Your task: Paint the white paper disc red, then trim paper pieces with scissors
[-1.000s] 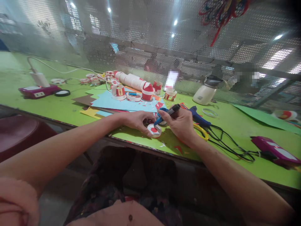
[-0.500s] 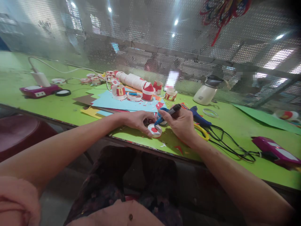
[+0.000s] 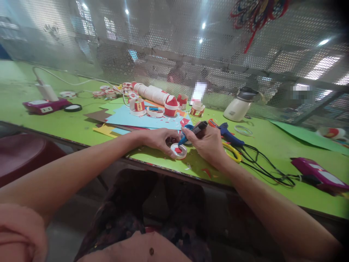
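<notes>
Slightly shifted, the marker (image 3: 201,126) pinched in the right hand (image 3: 208,142) slants rightward from the white lid (image 3: 180,153); the left hand (image 3: 159,141) pinches its left rim.

Marks on the white disc (image 3: 178,151) are too small to tell. The top edge crops the hanging decoration (image 3: 257,14).

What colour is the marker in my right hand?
The marker is blue toward its tip, black behind; head view.
</notes>
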Tool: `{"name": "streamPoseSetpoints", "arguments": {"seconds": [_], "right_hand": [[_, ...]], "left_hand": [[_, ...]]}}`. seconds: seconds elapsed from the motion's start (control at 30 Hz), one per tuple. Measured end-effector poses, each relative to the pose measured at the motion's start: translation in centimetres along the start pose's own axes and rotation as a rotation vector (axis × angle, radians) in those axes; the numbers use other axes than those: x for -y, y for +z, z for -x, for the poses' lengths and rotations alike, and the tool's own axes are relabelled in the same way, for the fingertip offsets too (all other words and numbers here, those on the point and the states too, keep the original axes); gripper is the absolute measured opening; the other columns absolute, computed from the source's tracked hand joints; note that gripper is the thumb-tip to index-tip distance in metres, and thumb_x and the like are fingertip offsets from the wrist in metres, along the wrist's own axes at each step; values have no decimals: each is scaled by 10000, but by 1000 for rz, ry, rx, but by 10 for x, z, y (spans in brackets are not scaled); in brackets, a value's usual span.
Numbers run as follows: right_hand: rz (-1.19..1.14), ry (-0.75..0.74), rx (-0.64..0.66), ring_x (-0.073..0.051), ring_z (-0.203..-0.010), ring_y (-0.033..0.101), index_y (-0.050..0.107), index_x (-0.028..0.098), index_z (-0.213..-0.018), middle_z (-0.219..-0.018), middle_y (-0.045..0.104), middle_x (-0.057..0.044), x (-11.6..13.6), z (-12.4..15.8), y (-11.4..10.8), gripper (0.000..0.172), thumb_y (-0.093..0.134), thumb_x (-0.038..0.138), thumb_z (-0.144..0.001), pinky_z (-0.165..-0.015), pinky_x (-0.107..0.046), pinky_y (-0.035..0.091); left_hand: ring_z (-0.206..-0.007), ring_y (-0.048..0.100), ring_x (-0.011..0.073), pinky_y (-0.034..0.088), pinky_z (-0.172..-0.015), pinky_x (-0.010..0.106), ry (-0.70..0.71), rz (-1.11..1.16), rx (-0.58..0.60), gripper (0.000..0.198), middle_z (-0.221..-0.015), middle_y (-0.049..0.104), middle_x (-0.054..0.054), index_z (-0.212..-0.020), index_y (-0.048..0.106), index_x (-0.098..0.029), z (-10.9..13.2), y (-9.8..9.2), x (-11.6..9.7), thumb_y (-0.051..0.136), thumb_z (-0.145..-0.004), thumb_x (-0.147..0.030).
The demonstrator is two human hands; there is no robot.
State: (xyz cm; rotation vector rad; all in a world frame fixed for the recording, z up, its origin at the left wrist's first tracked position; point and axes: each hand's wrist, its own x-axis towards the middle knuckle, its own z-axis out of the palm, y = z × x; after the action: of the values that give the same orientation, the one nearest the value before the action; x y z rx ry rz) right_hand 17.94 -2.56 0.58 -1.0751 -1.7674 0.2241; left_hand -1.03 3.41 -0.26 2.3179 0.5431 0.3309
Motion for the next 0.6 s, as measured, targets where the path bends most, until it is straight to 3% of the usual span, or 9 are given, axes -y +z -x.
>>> {"name": "streamPoseSetpoints", "arguments": {"seconds": [0.2,0.47,0.6], "right_hand": [[37,-17,0,-65,-471,283,375,195,-517,-492,340,57,2,0,-1,457,649,431,-796,-419,-225,236],[-32,-77,-198,-64,-482,286,380,192,-517,-503,330,55,12,2,-4,430,626,366,-824,-445,-224,262],[-60,-55,-131,-63,-471,319,449,178,-534,-502,372,52,12,2,-3,383,630,361,-817,-440,-219,283]], "left_hand": [[-832,500,167,355,-711,268,8,-11,-6,489,-916,558,13,-990,571,-179,1,-1,1,750,-631,-459],[-817,476,152,357,-712,248,-42,-4,5,489,-907,532,7,-940,571,-167,1,-1,-4,767,-610,-469],[-842,476,161,358,-734,254,-21,-27,-11,474,-901,527,5,-917,570,-161,1,-1,-3,758,-617,-477]]}}
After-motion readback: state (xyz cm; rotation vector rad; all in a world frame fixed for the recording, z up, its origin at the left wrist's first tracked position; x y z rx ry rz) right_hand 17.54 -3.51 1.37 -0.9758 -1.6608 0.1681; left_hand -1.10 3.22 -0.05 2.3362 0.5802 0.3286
